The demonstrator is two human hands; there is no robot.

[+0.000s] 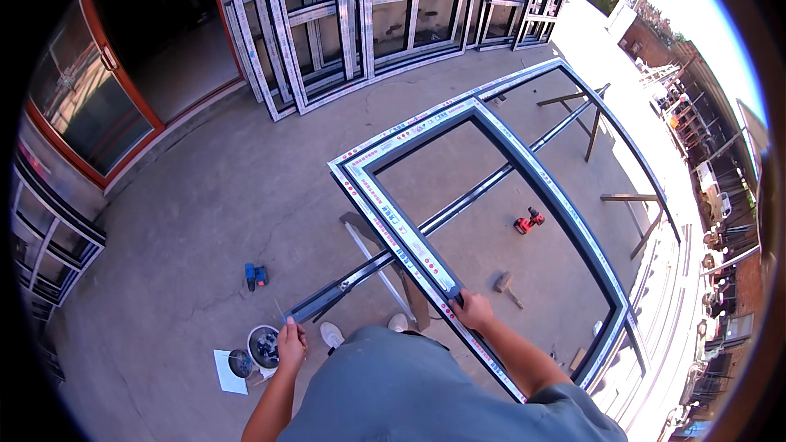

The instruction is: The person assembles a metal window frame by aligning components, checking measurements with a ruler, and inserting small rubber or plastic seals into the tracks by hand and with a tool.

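A large dark window frame (508, 139) with white protective tape lies flat on wooden trestles (626, 198) in front of me. My right hand (473, 309) grips the near rail of the frame (401, 237). My left hand (291, 344) is closed on a thin blade-like tool whose tip points up, close to the end of a dark metal bar (327, 295) that runs under the frame.
On the concrete floor lie a blue tool (255, 276), a red power drill (528, 221), a mallet (506, 285), two small round tubs (264, 345) and a sheet of paper (229, 372). Several finished frames (327, 24) lean against the building behind.
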